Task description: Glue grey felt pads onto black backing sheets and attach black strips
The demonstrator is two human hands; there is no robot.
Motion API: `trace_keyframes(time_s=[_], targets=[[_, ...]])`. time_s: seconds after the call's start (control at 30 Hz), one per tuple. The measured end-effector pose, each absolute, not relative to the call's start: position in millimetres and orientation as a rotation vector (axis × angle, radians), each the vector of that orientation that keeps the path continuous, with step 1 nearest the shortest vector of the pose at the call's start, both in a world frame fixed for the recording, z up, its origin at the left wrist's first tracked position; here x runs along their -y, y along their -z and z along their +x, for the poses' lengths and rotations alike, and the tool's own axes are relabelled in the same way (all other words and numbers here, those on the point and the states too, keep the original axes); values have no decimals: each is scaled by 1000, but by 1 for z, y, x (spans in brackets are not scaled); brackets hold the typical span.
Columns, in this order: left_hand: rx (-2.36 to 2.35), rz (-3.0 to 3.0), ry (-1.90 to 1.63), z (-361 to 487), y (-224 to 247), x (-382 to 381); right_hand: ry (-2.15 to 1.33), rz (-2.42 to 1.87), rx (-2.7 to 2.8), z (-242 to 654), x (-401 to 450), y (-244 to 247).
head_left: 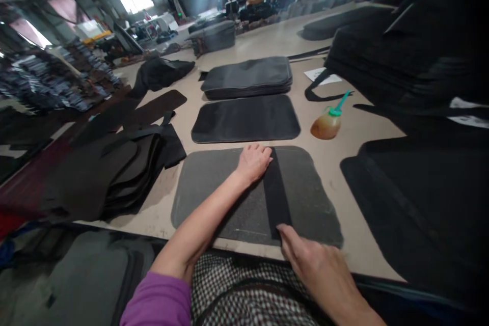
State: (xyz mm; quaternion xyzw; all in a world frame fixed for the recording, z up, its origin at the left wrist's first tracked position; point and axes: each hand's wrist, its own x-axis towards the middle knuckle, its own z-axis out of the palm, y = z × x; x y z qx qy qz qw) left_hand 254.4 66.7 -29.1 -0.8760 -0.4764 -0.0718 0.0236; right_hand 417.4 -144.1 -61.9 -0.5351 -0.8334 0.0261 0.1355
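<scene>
A grey panel with rounded corners [221,178] lies flat on the table in front of me. Across it, from far edge to near edge, runs a black strip [277,193]. My left hand [255,162] is at the strip's far end, its fingers curled together at the strip's edge; whatever they grip is hidden. My right hand [313,257] pinches the strip's near end between thumb and finger, by the panel's front edge. Just beyond the panel lies a black rounded piece [246,119].
Behind is a stack of black pieces [248,75]. A bottle with a green nozzle [326,125] rests at the right. Dark pieces are piled at the left [126,178], with large black sheets [412,198] at the right. The table [324,163] is beige.
</scene>
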Motion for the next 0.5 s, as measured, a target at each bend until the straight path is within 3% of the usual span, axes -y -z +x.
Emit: trace_keyframes(time_s=[0.23, 0.5], targets=[[1713, -2543, 237, 164, 2, -66, 222, -1417, 2658, 422, 153, 68], [2129, -1991, -166, 9, -3, -22, 233, -1329, 2627, 423, 145, 69]])
